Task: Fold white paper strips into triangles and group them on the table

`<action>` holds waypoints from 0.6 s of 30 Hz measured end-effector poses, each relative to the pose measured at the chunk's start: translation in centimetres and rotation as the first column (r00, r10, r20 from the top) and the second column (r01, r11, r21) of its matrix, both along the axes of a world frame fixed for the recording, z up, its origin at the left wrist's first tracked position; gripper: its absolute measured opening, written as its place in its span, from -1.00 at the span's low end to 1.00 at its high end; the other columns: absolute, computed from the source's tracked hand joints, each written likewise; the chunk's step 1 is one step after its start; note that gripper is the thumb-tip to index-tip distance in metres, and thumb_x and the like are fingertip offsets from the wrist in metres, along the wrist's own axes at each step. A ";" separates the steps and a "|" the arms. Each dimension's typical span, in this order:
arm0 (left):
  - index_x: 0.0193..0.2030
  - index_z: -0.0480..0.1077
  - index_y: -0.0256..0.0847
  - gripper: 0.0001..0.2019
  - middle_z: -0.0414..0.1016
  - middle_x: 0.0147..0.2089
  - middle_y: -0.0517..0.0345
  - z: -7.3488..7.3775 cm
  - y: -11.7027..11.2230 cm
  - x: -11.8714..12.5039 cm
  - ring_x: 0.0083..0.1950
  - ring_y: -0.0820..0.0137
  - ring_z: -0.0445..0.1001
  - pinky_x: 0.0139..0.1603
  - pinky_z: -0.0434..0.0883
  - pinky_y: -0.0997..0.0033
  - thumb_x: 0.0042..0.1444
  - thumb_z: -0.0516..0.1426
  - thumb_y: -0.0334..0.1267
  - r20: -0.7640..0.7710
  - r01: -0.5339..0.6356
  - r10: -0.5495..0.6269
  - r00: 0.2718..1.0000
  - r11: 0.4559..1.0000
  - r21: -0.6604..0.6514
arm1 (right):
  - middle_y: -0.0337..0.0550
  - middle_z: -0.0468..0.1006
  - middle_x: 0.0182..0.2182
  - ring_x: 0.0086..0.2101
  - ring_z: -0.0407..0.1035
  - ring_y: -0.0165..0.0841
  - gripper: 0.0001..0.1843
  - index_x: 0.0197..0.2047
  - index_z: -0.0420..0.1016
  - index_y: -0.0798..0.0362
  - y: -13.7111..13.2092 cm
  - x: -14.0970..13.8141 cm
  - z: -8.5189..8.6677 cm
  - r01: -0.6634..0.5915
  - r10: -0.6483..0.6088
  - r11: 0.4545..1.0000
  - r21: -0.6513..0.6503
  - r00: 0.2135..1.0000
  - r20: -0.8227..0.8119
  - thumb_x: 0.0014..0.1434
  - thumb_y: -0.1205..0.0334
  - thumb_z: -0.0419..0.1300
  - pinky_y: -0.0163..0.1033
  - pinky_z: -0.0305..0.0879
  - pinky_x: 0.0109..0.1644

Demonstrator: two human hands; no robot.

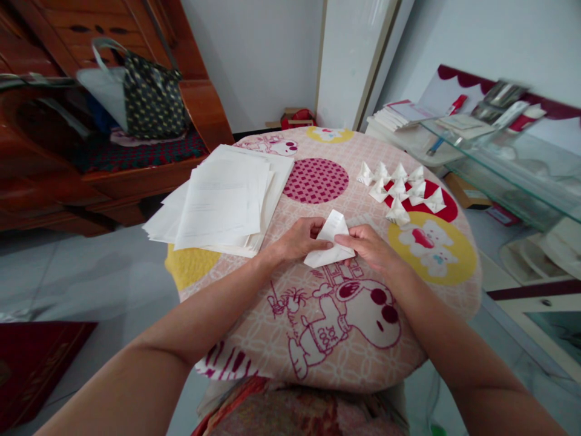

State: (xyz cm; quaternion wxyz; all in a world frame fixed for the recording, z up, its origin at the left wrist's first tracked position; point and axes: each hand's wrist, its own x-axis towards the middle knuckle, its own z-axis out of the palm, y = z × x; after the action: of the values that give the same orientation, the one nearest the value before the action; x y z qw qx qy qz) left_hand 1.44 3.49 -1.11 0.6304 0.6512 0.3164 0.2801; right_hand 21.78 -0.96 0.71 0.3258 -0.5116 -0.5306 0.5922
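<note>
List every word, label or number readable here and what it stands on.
"JOE COOL": on the cartoon dog's shirt, printed on the tablecloth, seen turned.
Paper stack: faint print, too small to read.
Booklets: blurred.
Folded paper between left hand and right hand: no print shows.

On the counter (281, 339), a stack of sheets (222, 203) lies rear left and a cluster of folded pieces (402, 189) rear right. Between them, nearer the front, a folded sheet (329, 242) is held by the left hand (297, 239) and right hand (370, 245). Behind, to the left, a bag (152, 97) rests on a bench (136, 163).
</note>
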 end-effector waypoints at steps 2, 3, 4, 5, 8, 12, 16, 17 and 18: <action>-0.10 0.48 -0.31 -0.66 0.60 -0.17 0.06 0.3 -0.1 -0.1 -0.23 0.40 0.53 -0.26 0.43 0.44 -0.04 0.36 -0.29 0.013 -0.016 0.016 1.000 1.000 -0.024 | -0.16 0.57 -0.55 -0.58 0.36 -0.42 -0.65 -0.44 0.62 0.12 0.0 0.1 0.1 -0.029 0.029 1.000 0.000 1.000 -0.008 -0.03 -0.03 0.45 -0.31 0.31 -0.54; -0.11 0.48 -0.31 -0.65 0.60 -0.19 0.08 0.4 -0.1 -0.1 -0.24 0.41 0.52 -0.27 0.42 0.45 -0.05 0.37 -0.28 0.030 -0.019 0.020 0.999 0.999 -0.043 | -0.15 0.58 -0.53 -0.58 0.37 -0.42 -0.67 -0.44 0.63 0.12 0.1 0.2 0.1 -0.035 0.035 0.999 0.000 0.999 -0.013 -0.05 0.00 0.46 -0.30 0.32 -0.53; -0.13 0.49 -0.31 -0.64 0.59 -0.21 0.09 0.6 -0.2 -0.2 -0.26 0.42 0.51 -0.28 0.41 0.46 -0.06 0.39 -0.25 0.054 -0.017 0.020 0.998 0.998 -0.065 | -0.14 0.60 -0.52 -0.57 0.38 -0.41 -0.68 -0.43 0.64 0.12 0.1 0.3 0.1 -0.035 0.035 0.999 -0.002 0.999 -0.022 -0.06 0.02 0.47 -0.29 0.33 -0.52; -0.16 0.49 -0.30 -0.64 0.58 -0.25 0.11 0.7 -0.2 -0.3 -0.28 0.44 0.50 -0.30 0.39 0.47 -0.06 0.41 -0.19 0.084 -0.013 0.020 0.996 0.996 -0.089 | -0.12 0.61 -0.51 -0.56 0.39 -0.40 -0.69 -0.42 0.65 0.12 0.1 0.4 0.0 -0.036 0.036 0.999 -0.008 0.999 -0.034 -0.07 0.02 0.47 -0.28 0.35 -0.51; -0.28 0.49 -0.29 -0.57 0.54 -0.34 0.15 1.1 -0.2 -0.5 -0.34 0.47 0.46 -0.30 0.39 0.47 0.00 0.40 0.07 0.189 0.001 0.033 0.981 0.985 -0.174 | -0.12 0.64 -0.48 -0.53 0.43 -0.37 -0.69 -0.40 0.67 0.11 0.1 0.8 0.1 -0.059 0.057 0.998 -0.023 0.996 -0.070 -0.07 0.02 0.48 -0.27 0.37 -0.47; -0.32 0.50 -0.28 -0.48 0.55 -0.35 0.13 1.2 -0.2 -0.6 -0.33 0.47 0.48 -0.27 0.41 0.47 -0.03 0.40 0.21 0.286 0.033 0.048 0.957 0.962 -0.271 | -0.18 0.65 -0.49 -0.50 0.42 -0.41 -0.73 -0.42 0.69 0.10 0.1 1.2 0.1 -0.143 0.145 0.989 0.022 0.987 -0.075 -0.07 0.06 0.50 -0.29 0.35 -0.39; -0.42 0.43 -0.28 -0.51 0.45 -0.45 0.25 1.3 -0.4 -0.6 -0.42 0.56 0.38 -0.32 0.36 0.54 -0.04 0.44 0.12 0.334 0.077 0.027 0.942 0.952 -0.295 | -0.21 0.62 -0.51 -0.49 0.41 -0.42 -0.73 -0.38 0.70 0.11 0.2 1.3 -0.2 -0.247 0.250 0.968 0.044 0.964 -0.091 -0.01 0.07 0.49 -0.29 0.36 -0.35; -0.43 0.42 -0.28 -0.52 0.43 -0.45 0.27 1.3 -0.5 -0.6 -0.43 0.57 0.36 -0.33 0.34 0.55 -0.04 0.45 0.10 0.338 0.087 0.020 0.941 0.951 -0.298 | -0.21 0.61 -0.51 -0.49 0.41 -0.42 -0.73 -0.38 0.70 0.11 0.2 1.2 -0.3 -0.264 0.268 0.963 0.044 0.959 -0.094 0.01 0.06 0.49 -0.28 0.36 -0.34; -0.43 0.42 -0.28 -0.53 0.42 -0.45 0.28 1.4 -0.5 -0.6 -0.43 0.58 0.35 -0.34 0.33 0.55 -0.05 0.46 0.08 0.339 0.095 0.014 0.941 0.948 -0.302 | -0.21 0.61 -0.51 -0.48 0.42 -0.41 -0.73 -0.37 0.70 0.11 0.2 1.2 -0.4 -0.277 0.280 0.960 0.045 0.955 -0.094 0.01 0.05 0.48 -0.28 0.36 -0.33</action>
State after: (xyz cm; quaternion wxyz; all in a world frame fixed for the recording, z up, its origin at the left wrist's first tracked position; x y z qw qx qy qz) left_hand 0.79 2.95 0.25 0.7764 0.4913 0.2308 0.3202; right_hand 23.01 -0.78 0.32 0.2731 -0.3963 -0.5897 0.6485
